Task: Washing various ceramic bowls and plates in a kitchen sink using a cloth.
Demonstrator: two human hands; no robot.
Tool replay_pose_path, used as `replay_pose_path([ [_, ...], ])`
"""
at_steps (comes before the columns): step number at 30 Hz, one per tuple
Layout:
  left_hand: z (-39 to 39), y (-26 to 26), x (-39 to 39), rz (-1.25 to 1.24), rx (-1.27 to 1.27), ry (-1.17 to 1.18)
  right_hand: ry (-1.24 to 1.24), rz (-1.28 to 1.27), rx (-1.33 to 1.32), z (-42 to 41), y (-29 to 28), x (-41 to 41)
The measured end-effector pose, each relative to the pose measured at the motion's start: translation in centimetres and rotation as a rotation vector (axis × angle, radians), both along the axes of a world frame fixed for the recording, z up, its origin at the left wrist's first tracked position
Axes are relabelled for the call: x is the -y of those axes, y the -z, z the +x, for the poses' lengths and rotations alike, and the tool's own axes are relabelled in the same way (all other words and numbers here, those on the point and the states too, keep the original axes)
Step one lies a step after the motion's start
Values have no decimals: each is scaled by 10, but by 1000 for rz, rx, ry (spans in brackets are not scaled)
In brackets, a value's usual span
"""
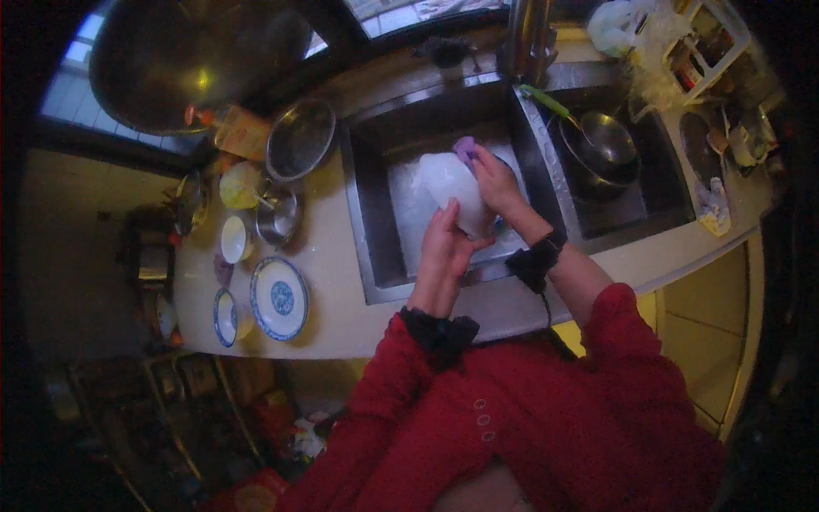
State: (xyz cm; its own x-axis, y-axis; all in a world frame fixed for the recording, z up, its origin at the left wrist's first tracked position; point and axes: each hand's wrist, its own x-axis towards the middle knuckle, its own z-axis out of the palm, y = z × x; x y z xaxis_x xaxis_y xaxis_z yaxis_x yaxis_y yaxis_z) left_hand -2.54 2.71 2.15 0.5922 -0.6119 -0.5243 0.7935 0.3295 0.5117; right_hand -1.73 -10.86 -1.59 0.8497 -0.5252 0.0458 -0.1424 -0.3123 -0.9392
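Observation:
A white bowl [451,185], tilted on its side, is held over the left basin of a stainless steel sink [377,256]. My left hand [448,246] grips it from below, with the thumb on its near side. Pressed to the bowl's upper right edge is a purple cloth [466,148], pinched in my right hand [496,182]. The inside of the bowl is turned out of sight. Below the hands, the basin floor looks wet and pale.
In the right basin sit a dark pan [598,185] and a green-handled ladle [601,137]. On the left counter are a blue-patterned plate [279,299], a matching bowl [225,318], a white bowl [237,240], a metal pot [279,214] and a metal basin [301,141]. A white rack [710,51] stands at right.

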Motion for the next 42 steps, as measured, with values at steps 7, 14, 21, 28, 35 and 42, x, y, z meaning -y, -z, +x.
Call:
replay_pose_path([
  [7, 21, 16, -11, 123, 96, -16, -371, -156, -239, -33, 14, 27],
  [14, -9, 27, 23, 714, 848, 139, -150, 515, -64, -22, -3, 7],
  [21, 14, 40, -10, 1109, 1924, 611, 156, 782, -97, -53, 2, 28],
  [28, 44, 46, -27, 983, 1581, 281, 219, 850, -137, -51, -4, 19],
  [35, 3, 18, 7, 247, 206, -68, 239, 916, -96, -67, 36, 22],
  [42, 3, 24, -29, 898, 763, -319, 176, 761, -303, -59, 30, 9],
])
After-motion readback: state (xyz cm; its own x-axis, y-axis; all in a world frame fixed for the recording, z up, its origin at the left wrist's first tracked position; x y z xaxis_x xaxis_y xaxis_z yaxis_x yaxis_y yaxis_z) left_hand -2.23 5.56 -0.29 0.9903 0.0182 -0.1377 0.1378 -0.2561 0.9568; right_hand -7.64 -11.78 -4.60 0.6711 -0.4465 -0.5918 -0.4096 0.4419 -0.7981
